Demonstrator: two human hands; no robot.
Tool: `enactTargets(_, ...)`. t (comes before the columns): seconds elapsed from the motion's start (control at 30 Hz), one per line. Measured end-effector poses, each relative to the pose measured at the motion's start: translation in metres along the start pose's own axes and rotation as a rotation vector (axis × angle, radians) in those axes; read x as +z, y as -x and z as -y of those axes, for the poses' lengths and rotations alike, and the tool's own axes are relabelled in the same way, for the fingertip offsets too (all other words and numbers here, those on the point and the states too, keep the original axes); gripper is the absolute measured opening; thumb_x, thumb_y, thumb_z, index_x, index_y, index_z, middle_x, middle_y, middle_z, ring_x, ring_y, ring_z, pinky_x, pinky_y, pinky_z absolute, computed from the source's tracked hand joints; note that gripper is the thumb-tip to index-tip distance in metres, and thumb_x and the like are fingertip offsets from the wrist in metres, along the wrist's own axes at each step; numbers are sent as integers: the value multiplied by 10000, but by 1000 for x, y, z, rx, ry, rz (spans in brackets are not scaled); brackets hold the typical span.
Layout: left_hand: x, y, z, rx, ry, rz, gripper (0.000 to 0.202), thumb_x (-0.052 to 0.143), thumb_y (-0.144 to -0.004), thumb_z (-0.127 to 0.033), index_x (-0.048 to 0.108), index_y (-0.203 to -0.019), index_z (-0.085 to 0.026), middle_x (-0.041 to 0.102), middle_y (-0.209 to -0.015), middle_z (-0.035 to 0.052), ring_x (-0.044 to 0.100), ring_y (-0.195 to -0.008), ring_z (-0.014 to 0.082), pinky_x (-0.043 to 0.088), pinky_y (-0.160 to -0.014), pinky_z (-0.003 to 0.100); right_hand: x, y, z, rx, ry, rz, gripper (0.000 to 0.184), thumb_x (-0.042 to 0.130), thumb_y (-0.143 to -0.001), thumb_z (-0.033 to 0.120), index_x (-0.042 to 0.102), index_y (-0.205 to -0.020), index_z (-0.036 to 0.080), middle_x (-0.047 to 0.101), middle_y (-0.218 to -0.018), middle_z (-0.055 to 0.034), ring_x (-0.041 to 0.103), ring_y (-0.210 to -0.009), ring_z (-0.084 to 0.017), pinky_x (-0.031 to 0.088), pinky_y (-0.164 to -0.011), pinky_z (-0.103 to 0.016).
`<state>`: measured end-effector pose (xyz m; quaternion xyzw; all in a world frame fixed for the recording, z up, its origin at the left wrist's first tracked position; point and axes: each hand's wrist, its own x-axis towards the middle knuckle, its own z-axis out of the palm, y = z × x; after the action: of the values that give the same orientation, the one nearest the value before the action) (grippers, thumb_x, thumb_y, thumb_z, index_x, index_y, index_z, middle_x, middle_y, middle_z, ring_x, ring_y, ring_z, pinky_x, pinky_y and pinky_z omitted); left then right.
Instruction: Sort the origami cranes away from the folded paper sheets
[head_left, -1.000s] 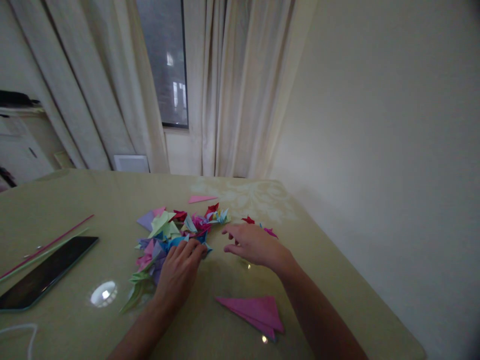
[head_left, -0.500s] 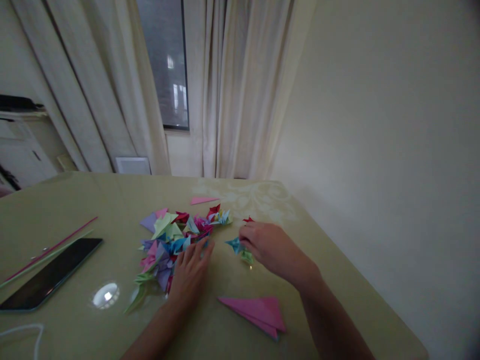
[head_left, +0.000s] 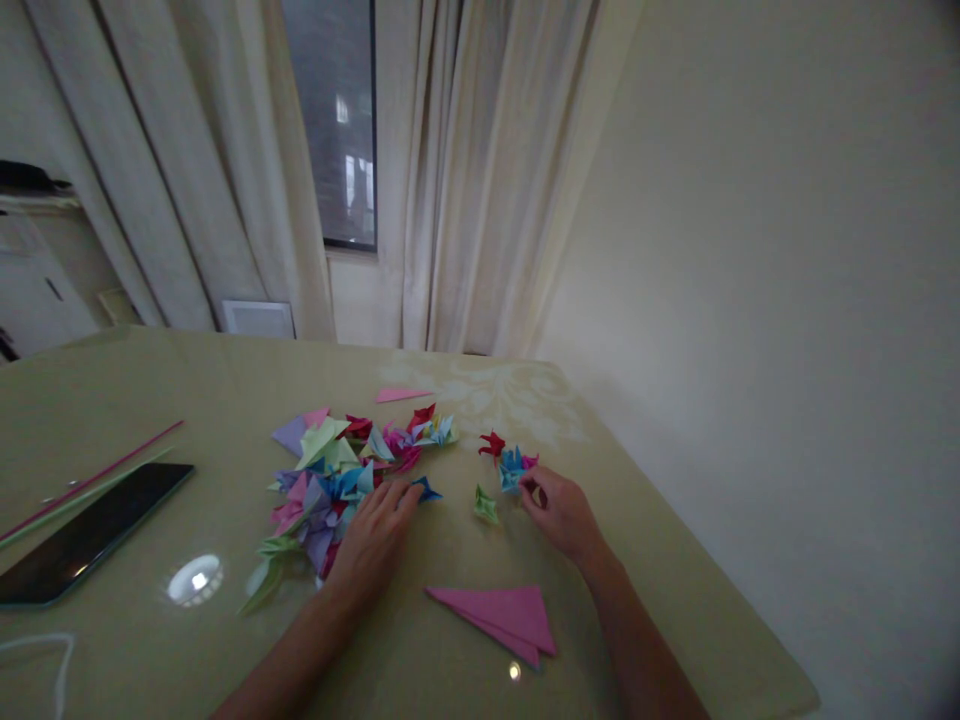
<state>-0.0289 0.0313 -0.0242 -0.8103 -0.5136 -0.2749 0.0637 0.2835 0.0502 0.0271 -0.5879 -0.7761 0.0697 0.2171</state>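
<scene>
A heap of colourful origami pieces (head_left: 319, 500) in green, purple, pink and blue lies left of centre on the table. My left hand (head_left: 381, 530) rests at the heap's right side, fingers stretched out, with a dark blue origami piece (head_left: 428, 490) at the fingertips. To the right, my right hand (head_left: 561, 512) has its fingers pinched at the edge of a light blue origami piece (head_left: 511, 470). Around that piece are a red origami piece (head_left: 492, 445), a green origami piece (head_left: 485, 506) and a partly hidden magenta origami piece (head_left: 530, 461).
A folded pink paper (head_left: 502, 615) lies near the front, and a smaller pink paper (head_left: 403, 395) behind the heap. At left are a black phone (head_left: 94, 535), thin pink and green sticks (head_left: 97, 475) and a white cable (head_left: 64, 660). A wall (head_left: 750, 350) borders the right side.
My right hand has moved right with the light blue piece, which now sits beside the red one. The red and green pieces are now uncovered. My left hand stays by the heap.
</scene>
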Motion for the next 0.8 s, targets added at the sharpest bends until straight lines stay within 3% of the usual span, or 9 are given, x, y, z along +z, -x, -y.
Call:
enactTargets(0.1, -3, 0, -10, 115, 220, -29, 372, 488, -982, -33, 685, -1231, -227, 730, -1162, 79, 689, -1075, 224, 556, -960, 350, 0, -1, 5, -8, 56, 59, 122, 602, -959, 234, 719, -936, 208, 750, -943, -48, 684, -845, -197, 463, -765, -278)
enactTargets(0.2, -3, 2, -26, 223, 377, 29, 328, 491, -1010, -72, 688, -1204, -250, 736, -1118, 60, 698, -1027, 193, 570, -905, 303, -1, 1, 12, -37, 46, 3, 139, 598, -981, 248, 715, -925, 199, 727, -938, -59, 675, -867, -198, 467, -783, -282)
enactTargets(0.33, 3, 5, -37, 283, 451, 140, 443, 470, -954, 3, 674, -1235, -272, 730, -1166, 46, 699, -1074, 173, 563, -947, 286, 7, 7, 26, -232, -95, -64, 240, 577, -1043, 369, 726, -1062, 183, 710, -976, -77, 669, -894, -203, 485, -823, -299)
enactTargets(0.43, 6, 2, -28, 206, 422, 118, 490, 428, -918, 31, 675, -1232, -253, 703, -1225, 67, 693, -1113, 175, 567, -962, 291, 19, 9, 37, -410, -100, 29, 363, 713, -968, 499, 731, -1169, 198, 709, -1056, -88, 667, -942, -219, 498, -832, -310)
enactTargets(0.5, 7, 0, -15, 87, 315, 34, 480, 414, -911, 27, 681, -1223, -222, 673, -1284, 105, 677, -1160, 210, 570, -983, 344, 26, 9, 41, -450, -57, 62, 342, 773, -931, 482, 751, -1138, 211, 705, -1079, -94, 662, -963, -227, 504, -837, -318)
enactTargets(0.57, 7, -3, -1, -54, 156, -37, 477, 435, -912, 5, 675, -1273, -195, 619, -1382, 151, 630, -1243, 276, 553, -1020, 437, 31, 8, 42, -451, -39, 59, 253, 782, -936, 423, 769, -1080, 215, 701, -1083, -95, 661, -971, -224, 509, -846, -321)
enactTargets(0.67, 5, -5, 10, -187, -43, -29, 506, 467, -944, -59, 634, -1401, -201, 546, -1490, 185, 547, -1312, 368, 511, -1023, 549, 34, 8, 42, -436, -77, 35, 179, 764, -956, 371, 774, -1035, 211, 699, -1069, -90, 667, -965, -216, 522, -853, -322)
enactTargets(0.8, 2, -6, 8, -241, -122, 1, 478, 470, -978, -121, 643, -1413, -216, 577, -1474, 182, 528, -1288, 368, 481, -990, 531, 35, 8, 42, -387, -161, -31, 157, 711, -988, 351, 761, -1004, 203, 696, -1031, -85, 668, -915, -201, 540, -827, -320)
